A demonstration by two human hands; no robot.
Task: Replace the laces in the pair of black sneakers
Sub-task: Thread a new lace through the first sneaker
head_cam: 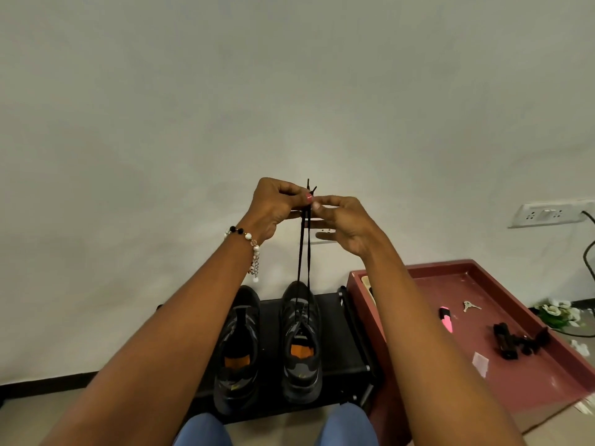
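Head view: both hands raised at mid-frame, fingertips meeting, wall behind. Left hand [277, 204] fingers curled, pinching both ends of the black lace [304, 249] near the tips; beaded bracelet [249, 244] on that wrist. Right hand [341, 223] thumb and forefinger pinch the same lace ends from the other side, remaining fingers extended loosely. Two lace strands run taut straight down from the hands into the right sneaker [301, 342], directly below them. Lace is thin, black, both tips poking up above the fingers.

Left sneaker [238, 349] sits just beside it, below the left forearm; no lace visible in it. Both are black/grey with orange insoles, toes toward the wall, on a low black rack [335, 320]. No readable branding or text on either shoe.

Below-right of the right hand: maroon tray-top table [483, 375] with a pink highlighter [447, 318], keys [469, 306] and a black object too unclear to identify.
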